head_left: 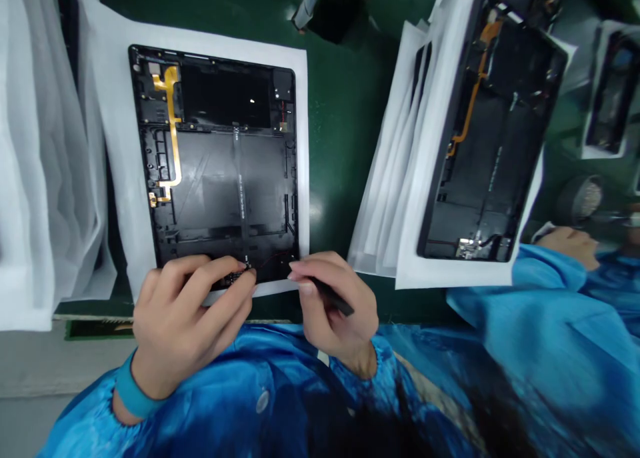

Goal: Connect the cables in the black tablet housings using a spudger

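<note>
An open black tablet housing (pixel 207 178) lies on a white foam sheet (pixel 303 151), with a gold flex cable (pixel 174 138) down its left side and a dark ribbon cable (pixel 241 185) along its middle. My left hand (pixel 187 318) is at the near edge, fingers bent and closed around a small circuit board (pixel 231 278) where the ribbon ends. Fingers partly cover that board. At the near right corner, my right hand (pixel 343 305) pinches a slim black tool (pixel 334 298); its working tip is hidden by the fingers.
White foam sheets (pixel 30 165) stand layered at the left. To the right, another open tablet housing (pixel 493 138) rests on stacked foam (pixel 390 198). A dark stand (pixel 335 5) is at the back. A co-worker's blue sleeve (pixel 530 318) and hand (pixel 570 245) are at the right.
</note>
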Demonstrator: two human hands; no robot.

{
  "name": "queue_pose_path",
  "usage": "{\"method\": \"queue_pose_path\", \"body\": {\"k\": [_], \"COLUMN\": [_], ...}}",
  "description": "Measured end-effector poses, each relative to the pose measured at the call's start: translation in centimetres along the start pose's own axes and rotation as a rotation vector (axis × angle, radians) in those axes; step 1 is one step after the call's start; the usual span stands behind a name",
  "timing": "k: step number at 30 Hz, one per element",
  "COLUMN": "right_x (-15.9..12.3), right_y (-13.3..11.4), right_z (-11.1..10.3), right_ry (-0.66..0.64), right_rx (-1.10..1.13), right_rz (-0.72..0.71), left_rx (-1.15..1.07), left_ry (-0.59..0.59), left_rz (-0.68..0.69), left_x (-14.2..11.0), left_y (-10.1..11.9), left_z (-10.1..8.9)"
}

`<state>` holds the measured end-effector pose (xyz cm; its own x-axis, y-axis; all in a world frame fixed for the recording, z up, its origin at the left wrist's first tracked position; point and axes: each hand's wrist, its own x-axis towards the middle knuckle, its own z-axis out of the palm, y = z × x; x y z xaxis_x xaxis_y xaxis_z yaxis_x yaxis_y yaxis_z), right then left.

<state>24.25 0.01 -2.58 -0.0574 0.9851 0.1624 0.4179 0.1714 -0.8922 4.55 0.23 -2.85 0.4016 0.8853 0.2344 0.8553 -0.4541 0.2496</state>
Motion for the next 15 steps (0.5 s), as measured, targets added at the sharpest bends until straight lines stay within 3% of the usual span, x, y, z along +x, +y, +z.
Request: {"method": "queue_pose_path", "body": {"k": [9,15], "right_x": [-0.9,-0.7], "right_y": [-0.2,-0.6], "right_z": [-0.3,-0.2], "right_ry": [-0.094,-0.091], "right_rx": [-0.244,-0.308], "right_rz": [-0.094,-0.066], "left_rx": [-0.138,-0.193], "left_ry": [0.024,0.0], "left_rz": [0.02,-0.078], "left_x": [1.4,-0.5], "left_y": [-0.1,-0.2], "left_z": [-0.1,0.5]}}
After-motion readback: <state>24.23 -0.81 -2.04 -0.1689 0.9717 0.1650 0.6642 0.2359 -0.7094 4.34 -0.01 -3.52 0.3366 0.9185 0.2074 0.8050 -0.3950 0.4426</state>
